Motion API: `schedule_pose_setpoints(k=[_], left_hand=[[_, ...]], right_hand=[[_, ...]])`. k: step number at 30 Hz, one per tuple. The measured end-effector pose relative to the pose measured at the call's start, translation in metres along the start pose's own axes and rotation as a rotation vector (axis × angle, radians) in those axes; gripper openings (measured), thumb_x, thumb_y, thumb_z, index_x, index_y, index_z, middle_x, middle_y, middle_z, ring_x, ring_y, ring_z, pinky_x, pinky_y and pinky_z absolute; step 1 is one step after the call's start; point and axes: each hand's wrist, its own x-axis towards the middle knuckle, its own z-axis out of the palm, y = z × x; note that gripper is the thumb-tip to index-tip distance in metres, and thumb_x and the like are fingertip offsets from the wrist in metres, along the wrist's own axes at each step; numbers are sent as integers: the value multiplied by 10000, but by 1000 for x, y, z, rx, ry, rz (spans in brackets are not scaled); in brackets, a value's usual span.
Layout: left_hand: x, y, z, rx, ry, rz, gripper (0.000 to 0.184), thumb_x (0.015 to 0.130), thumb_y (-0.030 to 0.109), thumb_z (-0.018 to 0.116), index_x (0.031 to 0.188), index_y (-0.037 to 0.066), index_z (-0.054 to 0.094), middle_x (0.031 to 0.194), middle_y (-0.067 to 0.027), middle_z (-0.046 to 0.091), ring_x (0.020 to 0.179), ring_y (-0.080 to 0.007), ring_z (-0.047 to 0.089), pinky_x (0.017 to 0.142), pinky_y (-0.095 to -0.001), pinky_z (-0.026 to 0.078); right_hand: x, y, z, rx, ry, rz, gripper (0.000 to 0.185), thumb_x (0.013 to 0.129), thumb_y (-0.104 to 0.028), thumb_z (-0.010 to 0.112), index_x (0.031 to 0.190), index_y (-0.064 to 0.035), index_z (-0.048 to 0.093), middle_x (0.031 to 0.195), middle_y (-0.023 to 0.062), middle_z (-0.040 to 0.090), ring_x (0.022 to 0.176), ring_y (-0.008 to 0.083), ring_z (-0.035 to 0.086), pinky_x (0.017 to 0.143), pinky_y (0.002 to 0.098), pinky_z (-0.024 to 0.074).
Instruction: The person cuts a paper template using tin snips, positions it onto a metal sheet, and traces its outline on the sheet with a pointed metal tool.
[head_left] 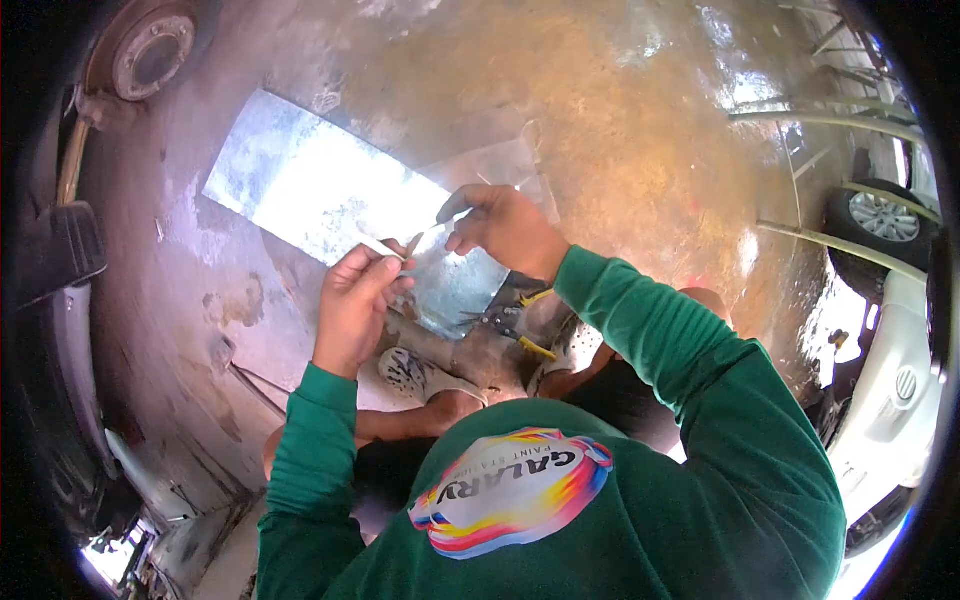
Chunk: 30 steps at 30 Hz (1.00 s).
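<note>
My left hand [358, 305] is closed, its thumb and fingers pinching a thin white piece [380, 246] whose exact kind I cannot make out. Just to the right, my right hand [508, 232] is bent in a pinch, close to the left fingertips. Something small and pale seems to be at its fingers, too small to name. Below both hands a shiny sheet of metal [300, 160] lies flat on the floor. Near its lower right corner, between the feet, lie snips with yellow handles [536, 348].
A clear or pale sheet [500, 160] lies beside the metal on the stained concrete floor [620, 120]. A wheel hub [152, 55] is at upper left. To the right stand a car wheel [884, 217], a white car part [885, 370] and pale metal bars [840, 122].
</note>
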Motion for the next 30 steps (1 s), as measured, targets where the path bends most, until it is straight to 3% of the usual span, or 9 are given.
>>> schedule_pose_setpoints(k=[3, 14, 24, 26, 30], left_hand=[[1, -2, -2, 0, -18, 18, 112, 1051, 104, 704, 1129, 34, 744, 1260, -63, 710, 1129, -220, 722, 925, -350, 607], [-2, -1, 0, 32, -73, 1, 221, 1048, 108, 714, 1250, 20, 727, 1238, -70, 740, 1145, -210, 722, 940, -349, 602], [-2, -1, 2, 26, -89, 24, 200, 1046, 90, 711, 1227, 11, 738, 1234, -72, 741, 1140, -213, 724, 937, -353, 608], [-3, 2, 5, -5, -51, 4, 179, 1034, 37, 717, 1205, -6, 749, 1199, -83, 748, 1041, -163, 713, 912, -325, 595], [-2, -1, 3, -10, -68, 25, 173, 1036, 41, 717, 1198, -7, 755, 1211, -84, 748, 1037, -162, 711, 905, -319, 592]], right_hand=[[1, 5, 1, 43, 13, -77, 248, 941, 56, 590, 1154, 78, 716, 891, 151, 771, 792, 175, 759, 735, 310, 600], [5, 20, 1, 152, -12, -128, 262, 944, 75, 554, 1158, 86, 705, 911, 135, 752, 823, 181, 772, 743, 316, 622], [6, 22, 3, 204, -29, -128, 259, 947, 84, 561, 1164, 81, 702, 997, 139, 747, 860, 192, 782, 760, 316, 633], [5, 20, 3, 210, -33, -116, 259, 948, 84, 562, 1165, 78, 704, 1008, 137, 747, 860, 190, 781, 759, 315, 632], [5, 20, 3, 167, -20, -113, 254, 952, 81, 566, 1162, 70, 708, 1017, 127, 750, 858, 182, 780, 760, 313, 632]])
